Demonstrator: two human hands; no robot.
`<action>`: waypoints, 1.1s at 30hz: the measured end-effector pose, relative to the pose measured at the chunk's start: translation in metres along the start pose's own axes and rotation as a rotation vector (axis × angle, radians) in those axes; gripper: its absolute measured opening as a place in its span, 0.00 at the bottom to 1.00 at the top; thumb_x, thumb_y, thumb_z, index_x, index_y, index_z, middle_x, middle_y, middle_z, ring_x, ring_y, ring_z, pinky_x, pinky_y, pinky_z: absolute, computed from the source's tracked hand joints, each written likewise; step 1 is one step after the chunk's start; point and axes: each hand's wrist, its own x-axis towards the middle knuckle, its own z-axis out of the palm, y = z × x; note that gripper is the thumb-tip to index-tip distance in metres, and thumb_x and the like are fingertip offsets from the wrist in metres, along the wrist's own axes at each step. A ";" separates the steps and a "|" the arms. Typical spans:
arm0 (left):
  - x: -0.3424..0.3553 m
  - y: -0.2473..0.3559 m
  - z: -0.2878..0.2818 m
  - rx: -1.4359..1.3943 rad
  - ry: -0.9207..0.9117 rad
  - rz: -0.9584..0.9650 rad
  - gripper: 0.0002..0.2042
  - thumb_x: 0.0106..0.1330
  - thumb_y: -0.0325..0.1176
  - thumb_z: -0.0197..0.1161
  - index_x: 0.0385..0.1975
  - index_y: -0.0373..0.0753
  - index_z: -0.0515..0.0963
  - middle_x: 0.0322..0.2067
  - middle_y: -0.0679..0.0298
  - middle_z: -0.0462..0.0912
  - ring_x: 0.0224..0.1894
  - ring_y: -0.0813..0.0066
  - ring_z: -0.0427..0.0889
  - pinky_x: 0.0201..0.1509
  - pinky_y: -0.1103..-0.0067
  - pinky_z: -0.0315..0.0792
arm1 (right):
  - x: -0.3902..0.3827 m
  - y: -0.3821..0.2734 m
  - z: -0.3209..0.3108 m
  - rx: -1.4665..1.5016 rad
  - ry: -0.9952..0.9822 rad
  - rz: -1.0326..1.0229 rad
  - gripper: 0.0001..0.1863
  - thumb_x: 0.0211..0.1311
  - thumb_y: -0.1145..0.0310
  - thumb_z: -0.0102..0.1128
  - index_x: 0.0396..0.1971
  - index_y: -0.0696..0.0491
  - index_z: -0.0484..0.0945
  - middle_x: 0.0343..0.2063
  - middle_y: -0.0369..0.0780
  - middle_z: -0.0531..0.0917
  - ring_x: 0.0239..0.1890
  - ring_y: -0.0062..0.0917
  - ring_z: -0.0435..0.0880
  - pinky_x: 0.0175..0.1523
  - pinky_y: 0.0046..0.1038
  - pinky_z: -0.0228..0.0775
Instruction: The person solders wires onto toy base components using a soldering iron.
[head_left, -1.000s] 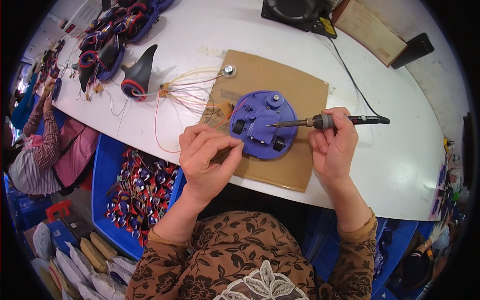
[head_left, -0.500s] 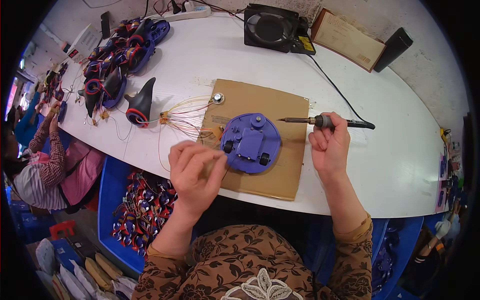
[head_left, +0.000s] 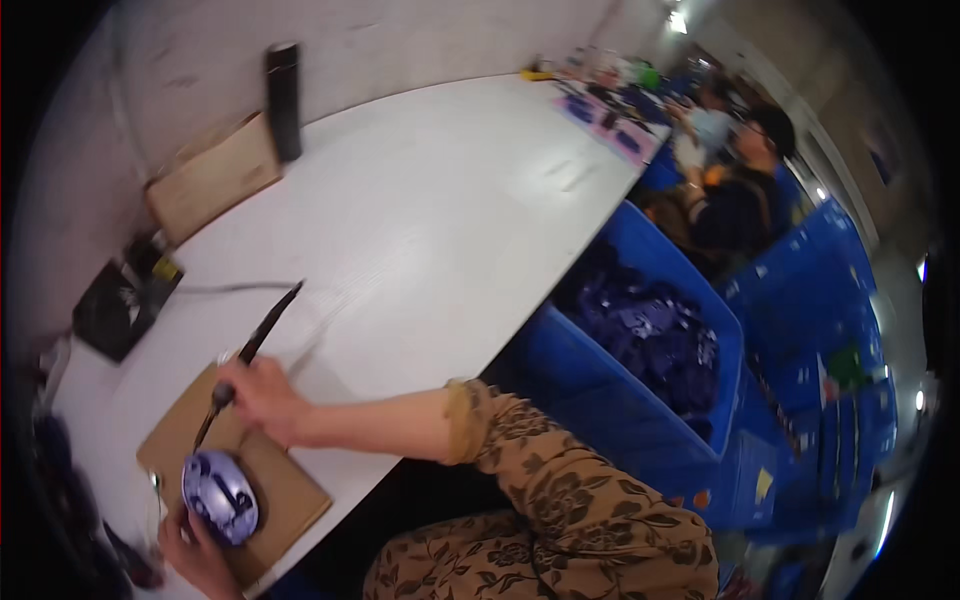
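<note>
In my right hand (head_left: pixel 265 400) is a soldering iron (head_left: pixel 222 396), with my fingers closed around its dark grip. Its metal tip points down toward the far edge of a purple oval plastic toy base (head_left: pixel 245 478); whether the two touch I cannot tell. The base rests on a brown cardboard sheet (head_left: pixel 285 500). At the lower left, my left hand (head_left: pixel 197 555) has its fingers against the near edge of the base, gripping it there. Motion blur and the rim of the picture hide fine detail around these fingers.
A black fan (head_left: pixel 120 310), a cardboard box (head_left: pixel 215 180) and a black cylinder (head_left: pixel 284 100) line the wall. Beside the white table (head_left: pixel 430 220) stands a blue bin (head_left: pixel 645 440) of purple parts (head_left: pixel 650 335). Another person (head_left: pixel 735 190) sits beyond it.
My view has swung far to the right, putting the work at the lower left. My left hand has gone to the base; the iron's tip now points down at it.
</note>
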 end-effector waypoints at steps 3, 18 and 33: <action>0.011 0.024 0.012 -0.024 -0.032 -0.004 0.09 0.60 0.31 0.56 0.29 0.30 0.73 0.26 0.58 0.75 0.30 0.69 0.73 0.36 0.77 0.67 | -0.008 -0.015 -0.016 0.074 -0.014 -0.062 0.15 0.57 0.60 0.50 0.17 0.51 0.65 0.08 0.29 0.60 0.08 0.13 0.57 0.13 0.19 0.45; 0.025 -0.008 0.015 -0.054 -0.144 -0.109 0.11 0.63 0.34 0.54 0.29 0.29 0.72 0.25 0.60 0.75 0.29 0.73 0.72 0.37 0.78 0.67 | -0.002 -0.011 -0.011 0.074 -0.006 -0.079 0.17 0.59 0.57 0.48 0.17 0.52 0.64 0.09 0.30 0.62 0.08 0.13 0.57 0.13 0.20 0.44; 0.015 0.062 -0.015 -0.367 0.345 -0.164 0.12 0.61 0.34 0.54 0.26 0.29 0.75 0.16 0.61 0.72 0.17 0.73 0.68 0.23 0.78 0.64 | -0.002 -0.010 -0.012 0.075 0.011 -0.072 0.18 0.58 0.56 0.49 0.16 0.52 0.64 0.09 0.30 0.61 0.08 0.12 0.55 0.13 0.20 0.43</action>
